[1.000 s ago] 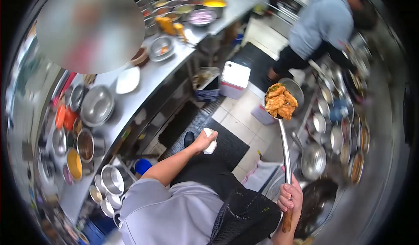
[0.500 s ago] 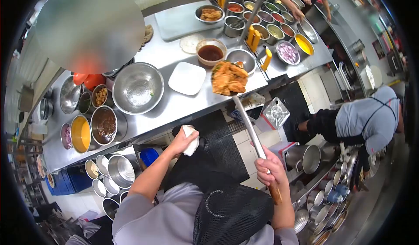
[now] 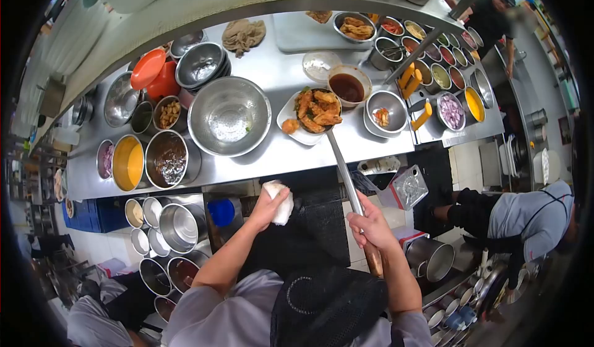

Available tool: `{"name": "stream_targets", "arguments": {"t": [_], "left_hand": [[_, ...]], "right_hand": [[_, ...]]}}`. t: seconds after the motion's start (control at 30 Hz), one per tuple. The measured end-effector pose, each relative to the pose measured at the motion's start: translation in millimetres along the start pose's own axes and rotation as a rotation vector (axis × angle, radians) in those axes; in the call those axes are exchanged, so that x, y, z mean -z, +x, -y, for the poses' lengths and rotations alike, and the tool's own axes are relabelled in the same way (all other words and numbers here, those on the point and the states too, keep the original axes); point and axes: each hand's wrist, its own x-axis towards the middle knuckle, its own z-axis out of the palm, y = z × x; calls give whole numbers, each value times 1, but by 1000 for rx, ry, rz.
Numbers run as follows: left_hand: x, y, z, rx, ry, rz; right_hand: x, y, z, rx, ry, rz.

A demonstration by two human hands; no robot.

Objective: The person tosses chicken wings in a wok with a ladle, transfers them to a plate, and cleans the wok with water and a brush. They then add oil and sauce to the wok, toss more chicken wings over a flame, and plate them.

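Observation:
My right hand (image 3: 374,224) grips the long handle of a metal ladle (image 3: 346,177). Its bowl, heaped with browned fried pieces (image 3: 318,107), is over a white square plate (image 3: 307,138) and hides much of it. One fried piece (image 3: 289,125) rests on the plate's left side. My left hand (image 3: 265,211) is closed around a folded white cloth (image 3: 284,203), below the counter's front edge. Right of the plate are a bowl of dark brown sauce (image 3: 346,87) and a metal bowl (image 3: 385,113) with orange bits inside.
A large metal mixing bowl (image 3: 229,117) stands left of the plate, near pots of orange sauce (image 3: 128,162) and dark sauce (image 3: 170,164). Several ingredient tins line the right end, with chopped onion (image 3: 451,112) nearest. A co-worker (image 3: 532,214) bends at the right. A shelf (image 3: 260,13) overhangs the counter.
The heaped ladle has moved left from beside the plate to over it, and one piece now lies on the plate. My left hand still holds the cloth. The view has shifted.

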Motion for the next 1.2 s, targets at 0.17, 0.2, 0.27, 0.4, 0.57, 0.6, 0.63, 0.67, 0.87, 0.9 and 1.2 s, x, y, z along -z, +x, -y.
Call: {"name": "stream_targets", "arguments": {"t": [0.17,0.2,0.27,0.4,0.57,0.6,0.63,0.67,0.87,0.9,1.2], "left_hand": [[-29,25,-25,-87,-48,23],[-31,33,-25,-89,-51,19],[-35,48,-23,-182,-81,-37],[-48,51,-51,-118,-128,-39],[-59,79,-47,-90,-248,-11],[-62,86,-47,-99,-286,-28],[-64,90,-47,-108,-323,-44],[-66,93,-47,-117,-321,-61],[-61,118,-44,-190,-385,-47],[-61,121,-46,-190,-384,-47],[-72,89,-21,-186,-476,-48]], "right_hand": [[3,16,-10,121,-444,-186],[3,18,-10,120,-447,-182],[3,19,-12,116,-647,-298],[21,36,-41,416,-1006,-389],[26,64,-82,455,-1221,-517],[28,71,-94,442,-1300,-547],[32,78,-107,442,-1299,-545],[37,86,-120,491,-1397,-599],[65,108,-150,476,-1519,-685],[65,109,-145,457,-1500,-686],[62,91,-96,565,-1420,-617]]}}
